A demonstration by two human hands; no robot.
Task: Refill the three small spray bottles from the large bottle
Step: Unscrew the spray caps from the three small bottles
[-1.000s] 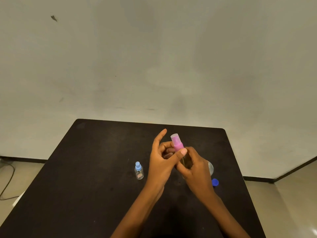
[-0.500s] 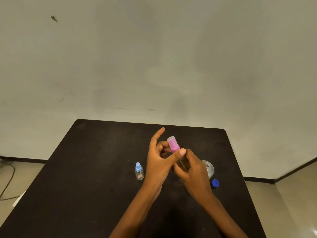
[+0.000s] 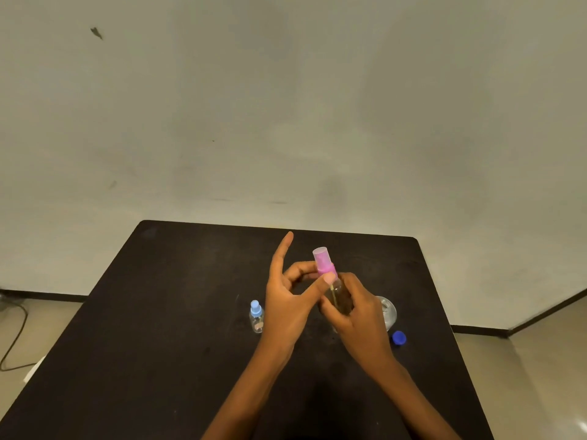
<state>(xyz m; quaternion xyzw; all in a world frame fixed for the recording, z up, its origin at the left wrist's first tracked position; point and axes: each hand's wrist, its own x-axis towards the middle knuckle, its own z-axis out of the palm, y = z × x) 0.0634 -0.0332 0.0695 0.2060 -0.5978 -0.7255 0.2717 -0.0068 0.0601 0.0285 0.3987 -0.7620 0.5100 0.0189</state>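
Note:
Above the black table (image 3: 178, 312) I hold a small clear spray bottle with a pink spray top (image 3: 324, 262). My right hand (image 3: 359, 315) grips its clear body from the right. My left hand (image 3: 289, 300) pinches the pink collar with thumb and curled fingers, index finger pointing up. A second small spray bottle with a light blue top (image 3: 256, 315) stands on the table just left of my left hand. The large clear bottle (image 3: 388, 311) stands behind my right hand, mostly hidden. Its blue cap (image 3: 399, 338) lies on the table to the right.
The table's far edge meets a plain pale wall. Its right edge drops to a tiled floor (image 3: 540, 376). A dark cable (image 3: 16, 331) runs over the floor at the left.
Both hands with the pink-topped bottle have shifted slightly; the bottle's pink top tilted a little left and then came more upright. The grips are unchanged.

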